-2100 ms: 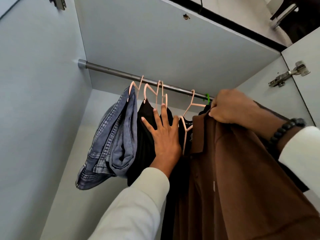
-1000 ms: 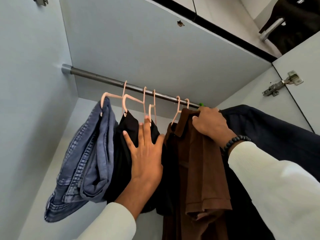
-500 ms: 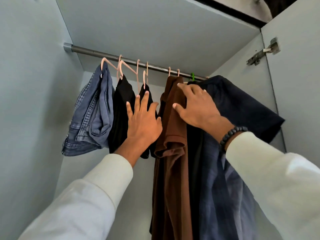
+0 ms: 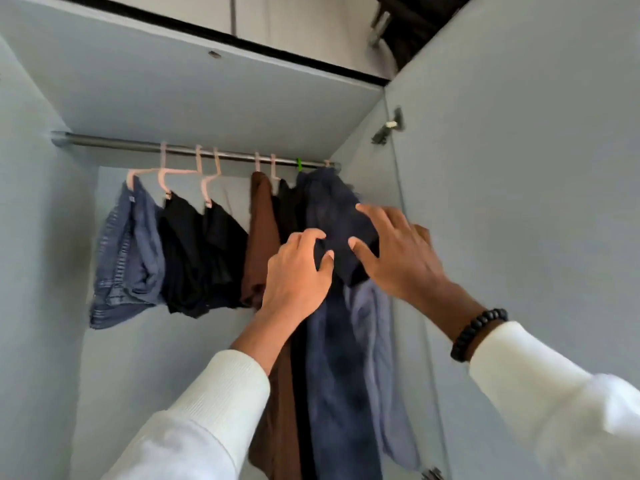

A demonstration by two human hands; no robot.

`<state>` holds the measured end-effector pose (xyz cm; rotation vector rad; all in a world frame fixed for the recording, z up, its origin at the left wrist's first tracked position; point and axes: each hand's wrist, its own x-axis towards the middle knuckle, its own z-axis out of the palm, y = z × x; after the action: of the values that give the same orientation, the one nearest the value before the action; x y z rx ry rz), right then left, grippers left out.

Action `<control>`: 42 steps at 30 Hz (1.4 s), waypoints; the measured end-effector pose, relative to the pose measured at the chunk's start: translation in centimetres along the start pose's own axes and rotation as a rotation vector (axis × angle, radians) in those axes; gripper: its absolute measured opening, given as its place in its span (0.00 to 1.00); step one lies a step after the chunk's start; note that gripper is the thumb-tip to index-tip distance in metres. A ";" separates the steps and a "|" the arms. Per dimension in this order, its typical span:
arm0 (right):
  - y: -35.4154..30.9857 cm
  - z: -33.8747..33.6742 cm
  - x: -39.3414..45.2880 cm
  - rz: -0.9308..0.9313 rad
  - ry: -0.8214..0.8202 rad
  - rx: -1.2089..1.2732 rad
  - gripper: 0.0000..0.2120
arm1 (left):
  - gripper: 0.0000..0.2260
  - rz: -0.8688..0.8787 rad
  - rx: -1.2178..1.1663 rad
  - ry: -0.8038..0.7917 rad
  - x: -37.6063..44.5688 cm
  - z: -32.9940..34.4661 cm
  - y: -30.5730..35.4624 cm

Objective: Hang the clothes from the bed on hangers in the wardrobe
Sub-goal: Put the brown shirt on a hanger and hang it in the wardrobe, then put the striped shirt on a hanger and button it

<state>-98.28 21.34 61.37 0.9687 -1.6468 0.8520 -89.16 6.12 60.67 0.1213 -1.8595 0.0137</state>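
Clothes on pink hangers point(image 4: 180, 172) along the wardrobe rail point(image 4: 114, 144).
Left hand point(image 4: 298, 271) pinches the navy garment point(image 4: 332, 216) hanging at the rail's right end; right hand point(image 4: 398, 251) presses it, fingers spread.

Rail point(image 4: 104, 143) bare at left end; gap btwn black garment point(image 4: 221, 244) & brown shirt point(image 4: 261, 237).

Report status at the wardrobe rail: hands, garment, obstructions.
Left hand pinching navy shirt; right hand spread flat on it. Shirt on rail, far right. Brown shirt beside; nothing blocking.
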 end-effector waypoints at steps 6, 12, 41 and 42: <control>4.1 -12.6 -7.9 0.234 0.046 -0.032 0.23 | 0.22 -0.089 -0.596 -0.182 -4.7 4.7 12.4; 5.8 -24.9 -21.5 0.495 0.065 -0.234 0.18 | 0.11 -0.047 -0.992 -0.456 -14.7 5.2 27.0; -13.8 -79.7 -71.0 1.460 0.730 -1.075 0.11 | 0.06 0.497 -1.800 -1.724 -60.9 -25.0 82.7; -14.1 -80.7 -72.5 1.498 0.744 -1.101 0.10 | 0.06 0.524 -1.798 -1.776 -62.4 -25.6 84.0</control>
<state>-40.44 100.43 12.63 -1.3756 -1.5504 0.7814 -54.65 96.26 12.88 -2.1716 -2.5479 -1.8305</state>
